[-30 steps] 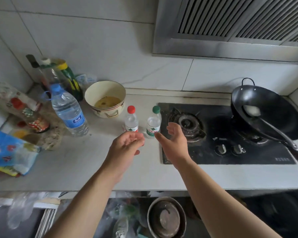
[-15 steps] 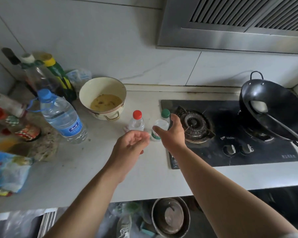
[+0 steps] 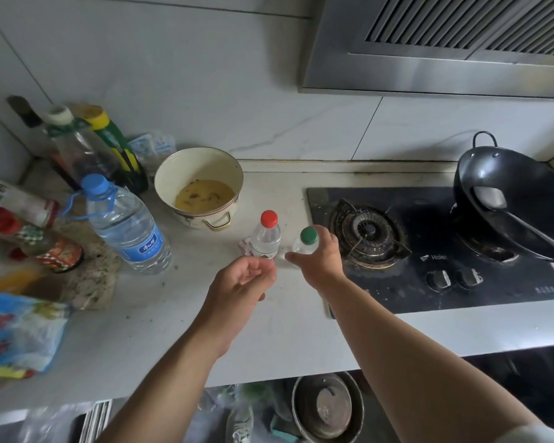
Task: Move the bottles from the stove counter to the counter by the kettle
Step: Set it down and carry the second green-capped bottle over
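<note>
Two small bottles stand upright on the counter point(image 3: 160, 321), long axes vertical and caps up: one red-capped bottle point(image 3: 266, 239), one green-capped bottle point(image 3: 305, 246). The right hand point(image 3: 320, 263) has its fingers curled round the green-capped bottle, the stove point(image 3: 397, 282) just to their right. The left hand point(image 3: 240, 282) has its fingers loosely curled and holds nothing. The red-capped bottle is just beyond them, possibly touching.

— What's around the job on your feed?
— I see a cream bowl point(image 3: 202, 164) of yellow liquid far on the tabletop point(image 3: 141, 330), left of the black hob point(image 3: 397, 292). A wok point(image 3: 531, 187) holding a ladle point(image 3: 490, 197) sits far right. A blue bag point(image 3: 16, 330) lies near left.
</note>
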Motion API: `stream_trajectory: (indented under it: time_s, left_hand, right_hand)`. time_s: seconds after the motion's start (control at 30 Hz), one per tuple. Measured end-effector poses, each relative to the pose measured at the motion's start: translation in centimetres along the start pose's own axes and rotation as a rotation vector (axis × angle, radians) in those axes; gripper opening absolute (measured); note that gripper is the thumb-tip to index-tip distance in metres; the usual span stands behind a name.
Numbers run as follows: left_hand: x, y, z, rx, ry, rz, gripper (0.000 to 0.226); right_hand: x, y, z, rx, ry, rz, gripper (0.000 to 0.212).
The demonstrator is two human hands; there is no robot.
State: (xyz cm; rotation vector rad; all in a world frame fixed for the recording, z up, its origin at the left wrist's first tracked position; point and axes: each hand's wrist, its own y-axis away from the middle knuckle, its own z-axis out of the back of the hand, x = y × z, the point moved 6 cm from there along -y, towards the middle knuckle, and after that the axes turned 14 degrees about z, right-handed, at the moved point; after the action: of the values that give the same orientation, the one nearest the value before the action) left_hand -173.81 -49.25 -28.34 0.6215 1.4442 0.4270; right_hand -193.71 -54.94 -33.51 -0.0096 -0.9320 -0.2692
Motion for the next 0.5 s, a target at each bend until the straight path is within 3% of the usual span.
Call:
stream_trajectory:
  time_s: [0.33,0.5]
  left_hand:
    - [0.0,-0.1,1.3,0.026,0.018,-0.021,0.017]
    - [-0.6,0.1,-1.3,0.114,-0.044,-0.031,0.011]
  right_hand:
    - [1.4,4.5,2.1,-0.169,-0.235,0.008,0.043]
    - [2.4,8.0,5.5,-0.226,-0.358,0.058,0.046]
